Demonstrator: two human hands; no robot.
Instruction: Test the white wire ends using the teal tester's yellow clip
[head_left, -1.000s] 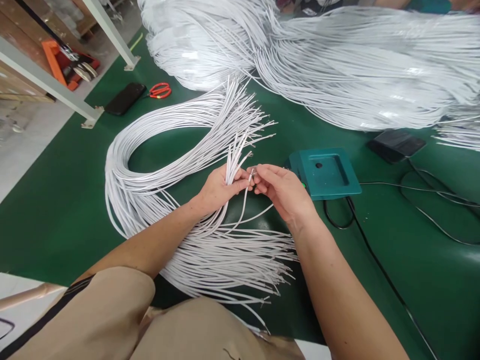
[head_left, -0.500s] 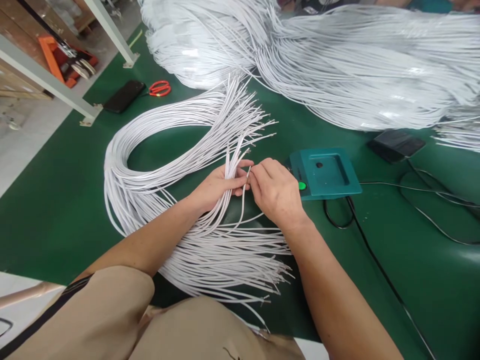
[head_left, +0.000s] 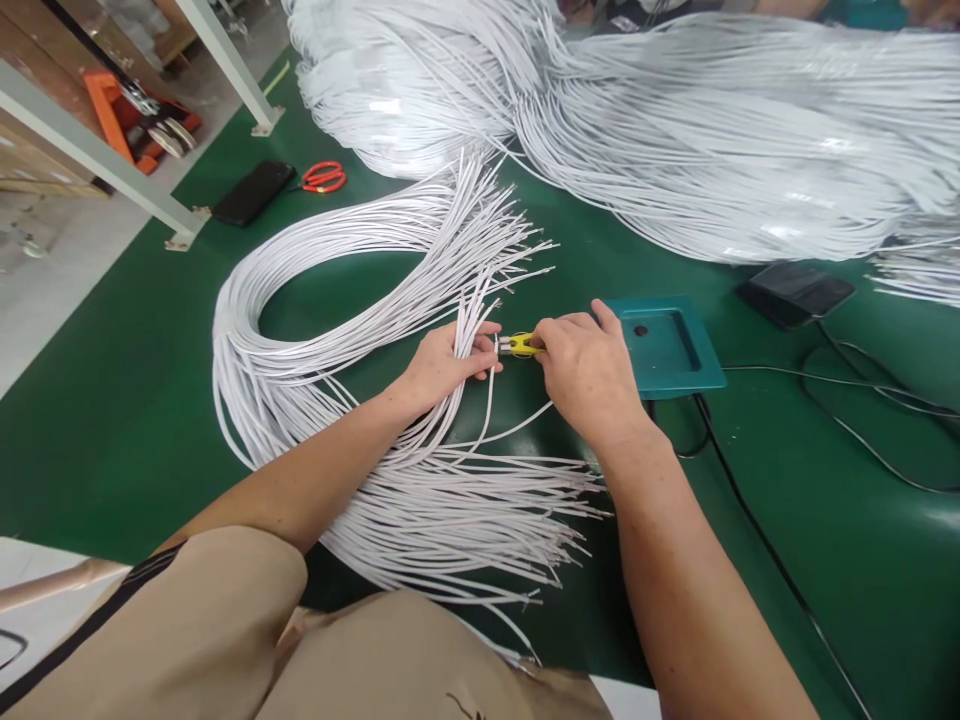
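White cables [head_left: 466,322] running through half-closed left hand [head_left: 441,370], which is gripping them; right hand [head_left: 589,378] curling shut round yellow tool [head_left: 524,344].

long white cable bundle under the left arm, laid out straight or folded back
Folded back: the long white cable bundle curves round on the green table, both ends pointing right.

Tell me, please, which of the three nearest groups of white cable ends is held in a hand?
The small bunch gripped in the left hand; the upper fan beyond it and the lower fan nearer the body are not held.
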